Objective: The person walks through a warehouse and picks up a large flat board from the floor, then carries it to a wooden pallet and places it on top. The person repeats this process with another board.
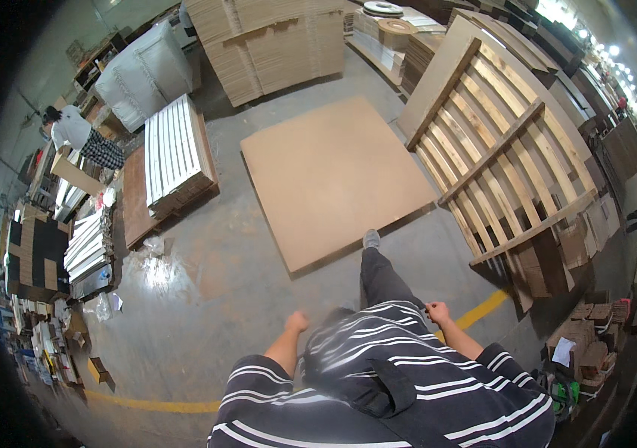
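My left hand (297, 322) hangs beside my body above the bare grey floor, its fingers curled in and nothing showing in them. At my right hip, my right hand (438, 311) is closed, with its fingertips at the edge of my dark clothing; what they hold, if anything, is too small to make out. Ahead of me a large flat brown cardboard sheet (333, 179) lies low over the floor. My grey shoe (371, 239) is at its near edge. Neither hand touches the sheet.
A slatted wooden pallet (501, 149) leans at the right. Tall stacked cardboard (270, 45) stands at the far side. White panels (175, 153) are piled at the left, with another person (83, 138) beyond. A yellow line (483, 310) crosses the floor.
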`<state>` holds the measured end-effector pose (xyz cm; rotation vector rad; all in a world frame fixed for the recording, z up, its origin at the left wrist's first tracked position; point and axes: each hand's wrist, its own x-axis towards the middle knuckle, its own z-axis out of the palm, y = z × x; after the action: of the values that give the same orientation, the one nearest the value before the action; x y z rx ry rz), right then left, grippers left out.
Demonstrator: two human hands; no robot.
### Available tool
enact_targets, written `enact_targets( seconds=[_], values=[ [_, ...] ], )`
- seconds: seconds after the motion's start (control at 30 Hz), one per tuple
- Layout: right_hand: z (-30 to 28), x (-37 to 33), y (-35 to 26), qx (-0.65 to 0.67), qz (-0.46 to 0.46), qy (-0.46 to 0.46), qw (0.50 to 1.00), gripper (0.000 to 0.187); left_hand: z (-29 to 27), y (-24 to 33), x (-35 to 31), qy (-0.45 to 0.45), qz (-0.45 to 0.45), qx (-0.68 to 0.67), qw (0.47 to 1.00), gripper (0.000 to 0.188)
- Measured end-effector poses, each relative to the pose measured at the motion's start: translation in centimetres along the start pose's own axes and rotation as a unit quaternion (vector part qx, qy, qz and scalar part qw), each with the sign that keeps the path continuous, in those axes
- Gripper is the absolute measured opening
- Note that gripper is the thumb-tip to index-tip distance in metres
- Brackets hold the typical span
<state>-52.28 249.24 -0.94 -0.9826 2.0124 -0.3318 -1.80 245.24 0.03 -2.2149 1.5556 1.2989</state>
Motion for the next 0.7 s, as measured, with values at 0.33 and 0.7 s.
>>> enact_targets(
  seconds=[0.33,0.7],
  values=[
    [-4.0,3.3,-5.3,-0.024,0.082,-0.081,0.993,0.025,0.1,8.5,3.1,0.035,0.016,-0.037,0.999,0.027],
    [-7.8,12.2,-9.2,0.045,0.060,-0.152,0.985,0.026,-3.4,15.4,1.0,0.157,-0.002,-0.114,0.981,0.025]
  ],
)
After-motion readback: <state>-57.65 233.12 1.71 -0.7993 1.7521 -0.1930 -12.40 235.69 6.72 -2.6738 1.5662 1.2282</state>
